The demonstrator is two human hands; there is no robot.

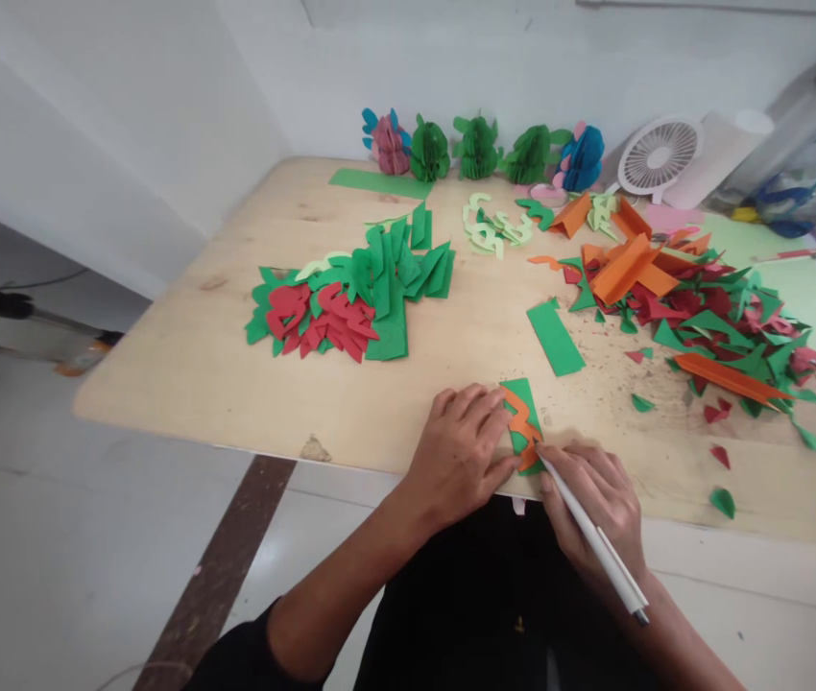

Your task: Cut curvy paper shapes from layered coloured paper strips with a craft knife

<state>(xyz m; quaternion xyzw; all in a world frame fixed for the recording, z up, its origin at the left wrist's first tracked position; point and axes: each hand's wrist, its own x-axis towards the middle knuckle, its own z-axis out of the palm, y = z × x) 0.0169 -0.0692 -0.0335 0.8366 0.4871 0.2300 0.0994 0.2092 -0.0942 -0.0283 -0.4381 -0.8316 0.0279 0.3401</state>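
At the table's front edge lies a green paper piece [521, 388] with an orange wavy paper cutout [520, 418] on top of it. My left hand [462, 446] rests flat on the table, its fingertips touching the left side of these papers. A white pen [599, 542] is gripped in my right hand [595, 504], its tip at the lower right edge of the orange cutout. Just beyond, another green paper strip [556, 338] lies by itself. The underside of my left palm and the pen's very tip are hard to make out.
Left of centre are stacked green papers [394, 326] and red cutouts [336, 321]. Green, red and orange scraps [725, 321] heap on the right. Along the wall stand paper honeycomb figures [478, 147], a small white fan [660, 154] and a white roll [721, 158].
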